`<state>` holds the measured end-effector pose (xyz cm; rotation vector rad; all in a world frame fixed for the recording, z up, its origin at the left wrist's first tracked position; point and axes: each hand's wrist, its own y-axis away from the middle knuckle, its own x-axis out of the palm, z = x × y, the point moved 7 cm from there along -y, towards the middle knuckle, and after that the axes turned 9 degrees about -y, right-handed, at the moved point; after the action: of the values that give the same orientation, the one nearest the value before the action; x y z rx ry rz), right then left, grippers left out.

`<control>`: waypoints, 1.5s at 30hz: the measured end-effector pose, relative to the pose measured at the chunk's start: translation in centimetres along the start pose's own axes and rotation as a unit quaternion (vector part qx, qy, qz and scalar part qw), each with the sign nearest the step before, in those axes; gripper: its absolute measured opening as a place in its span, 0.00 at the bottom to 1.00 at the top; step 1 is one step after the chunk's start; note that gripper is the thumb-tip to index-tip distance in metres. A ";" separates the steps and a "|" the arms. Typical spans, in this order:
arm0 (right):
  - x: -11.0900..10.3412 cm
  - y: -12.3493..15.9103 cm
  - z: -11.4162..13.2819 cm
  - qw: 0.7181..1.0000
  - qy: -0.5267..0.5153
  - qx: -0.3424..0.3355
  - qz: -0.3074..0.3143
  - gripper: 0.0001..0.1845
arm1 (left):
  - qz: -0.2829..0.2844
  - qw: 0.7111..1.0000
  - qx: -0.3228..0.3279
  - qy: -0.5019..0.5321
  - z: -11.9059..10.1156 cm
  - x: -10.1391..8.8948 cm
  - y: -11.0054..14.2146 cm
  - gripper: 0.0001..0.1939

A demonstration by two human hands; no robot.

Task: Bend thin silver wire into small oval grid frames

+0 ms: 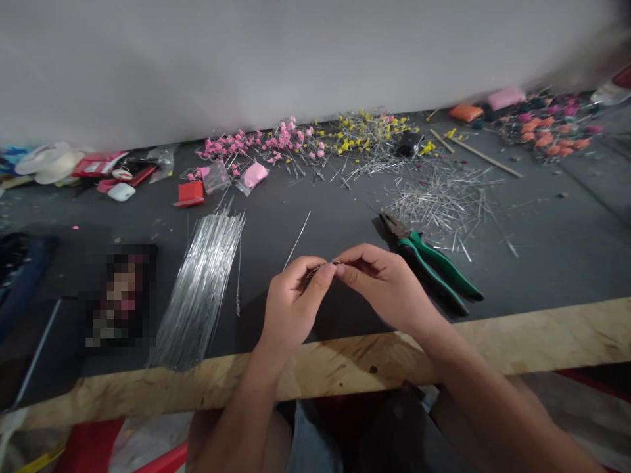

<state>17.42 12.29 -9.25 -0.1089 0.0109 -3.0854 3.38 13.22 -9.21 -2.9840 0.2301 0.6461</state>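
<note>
My left hand and my right hand meet over the dark table top, near its wooden front edge. Both pinch a short piece of thin silver wire between thumb and fingertips. A long straight wire lies on the table just beyond my left hand. Green-handled pliers rest beside my right hand, jaws pointing away from me. A thick bundle of long silver wires lies to the left of my left hand.
Cut wire bits are heaped behind the pliers. Pink-headed stems, yellow-headed stems and orange ones line the back by the white wall. Red packets and a blurred-out item lie left.
</note>
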 end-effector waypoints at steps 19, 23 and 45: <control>0.1 0.1 -0.2 1.000 -0.002 0.008 0.003 0.02 | -0.009 1.000 0.017 -0.025 -0.1 -0.1 -0.1 0.08; 0.2 0.1 -0.2 1.000 -0.005 0.016 0.002 0.03 | -0.011 1.000 0.012 -0.015 0.0 -0.1 -0.1 0.08; 0.0 0.2 -0.1 1.000 0.005 0.011 0.008 0.03 | 0.004 0.998 0.017 -0.055 -0.4 0.0 -0.1 0.09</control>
<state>17.40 12.04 -9.33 -0.0913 -0.0224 -3.0684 3.56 13.31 -8.83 -2.9063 0.2414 0.7956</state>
